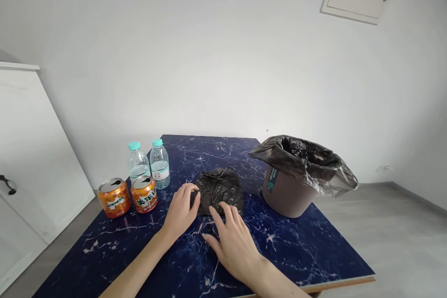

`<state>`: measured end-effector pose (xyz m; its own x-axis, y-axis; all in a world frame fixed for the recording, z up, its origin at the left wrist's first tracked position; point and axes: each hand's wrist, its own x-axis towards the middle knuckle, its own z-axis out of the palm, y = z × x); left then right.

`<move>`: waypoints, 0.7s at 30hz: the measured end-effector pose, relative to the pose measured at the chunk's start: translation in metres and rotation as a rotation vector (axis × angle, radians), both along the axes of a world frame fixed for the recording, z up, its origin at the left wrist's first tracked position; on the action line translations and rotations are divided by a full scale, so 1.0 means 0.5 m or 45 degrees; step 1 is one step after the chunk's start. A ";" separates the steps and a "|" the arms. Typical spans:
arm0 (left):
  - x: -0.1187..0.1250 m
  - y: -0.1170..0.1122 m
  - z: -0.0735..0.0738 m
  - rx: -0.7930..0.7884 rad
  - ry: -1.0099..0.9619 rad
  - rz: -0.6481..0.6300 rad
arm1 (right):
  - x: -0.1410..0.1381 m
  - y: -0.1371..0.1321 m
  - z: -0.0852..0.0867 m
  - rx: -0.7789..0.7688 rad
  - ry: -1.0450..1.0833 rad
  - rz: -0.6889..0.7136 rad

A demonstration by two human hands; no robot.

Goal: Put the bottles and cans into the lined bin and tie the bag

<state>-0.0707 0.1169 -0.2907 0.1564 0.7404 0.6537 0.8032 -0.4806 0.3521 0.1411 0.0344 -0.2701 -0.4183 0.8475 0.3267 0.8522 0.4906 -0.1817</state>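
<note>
A crumpled black plastic bag (220, 188) lies folded on the dark blue marbled table, in front of me. My left hand (182, 208) is at its left edge, with a bit of the black plastic pinched between thumb and fingers. Over the bag's near right corner, my right hand (232, 242) has its thumb and fingers apart, fingertips resting on or just above the plastic. To the right stands a brown trash bin (288, 193) with a black bin liner (296, 160) folded over its rim.
Two orange soda cans, one (114, 198) left of the other (144, 194), stand at the table's left side. Behind them are two water bottles (159, 165) with teal caps. A white cabinet (31, 167) is at far left; a wall (216, 56) rises behind the table (195, 149).
</note>
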 end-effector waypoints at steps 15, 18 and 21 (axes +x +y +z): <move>-0.008 -0.005 -0.017 -0.083 0.051 0.026 | 0.073 0.314 -0.051 -0.151 -0.144 -0.423; -0.008 -0.007 -0.018 -0.098 0.071 0.029 | 0.086 0.338 -0.053 -0.086 -0.115 -0.511; -0.006 -0.009 -0.018 -0.107 0.087 0.038 | 0.057 0.326 -0.064 -0.040 -0.083 -0.510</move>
<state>-0.0739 0.1124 -0.2997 0.1751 0.7970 0.5780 0.8402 -0.4270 0.3342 0.1696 0.1972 -0.3022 -0.0722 0.9568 0.2815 0.9850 0.1128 -0.1309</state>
